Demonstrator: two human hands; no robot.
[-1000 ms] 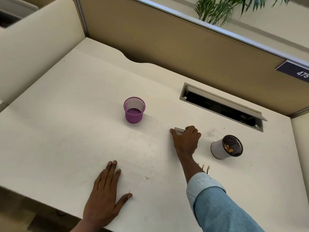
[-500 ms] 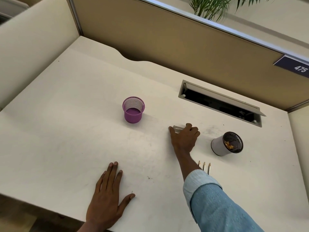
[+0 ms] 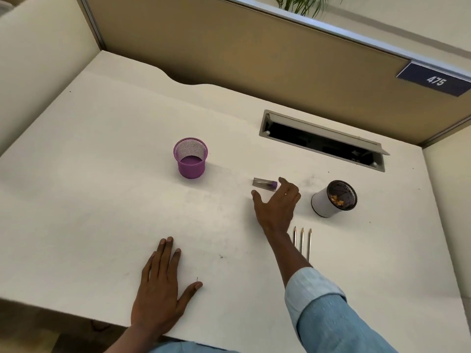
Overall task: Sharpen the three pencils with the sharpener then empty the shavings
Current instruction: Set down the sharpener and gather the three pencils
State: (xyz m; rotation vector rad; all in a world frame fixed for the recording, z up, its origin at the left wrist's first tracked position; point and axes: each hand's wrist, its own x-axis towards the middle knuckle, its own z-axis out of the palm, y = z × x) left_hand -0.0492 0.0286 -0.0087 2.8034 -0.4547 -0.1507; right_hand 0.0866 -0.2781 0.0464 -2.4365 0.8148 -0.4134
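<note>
Purple cap, clear body — the sharpener (image 3: 265,184) lies on its side on the desk (image 3: 102,174), free of any grip, where half a second ago the right hand (image 3: 276,206) was closed over it. Now that hand has lifted off, fingers spread, fingertips just beside the sharpener's capped end, holding nothing. To me that reads as the sharpener put down for good. Just right of the sharpener stands the white cup (image 3: 331,198) with orange shavings (image 3: 337,198) inside, so the emptying looks done. Nearer the person than the sharpener, the three pencils (image 3: 302,242) lie side by side, tips pointed — sharpened, I'd say. Left of the sharpener sits a purple mesh cup (image 3: 190,159). The left hand (image 3: 159,289) rests flat, fingers open, well nearer than the sharpener. Far right of the sharpener, a blue plate (image 3: 434,80) reads "475".
</note>
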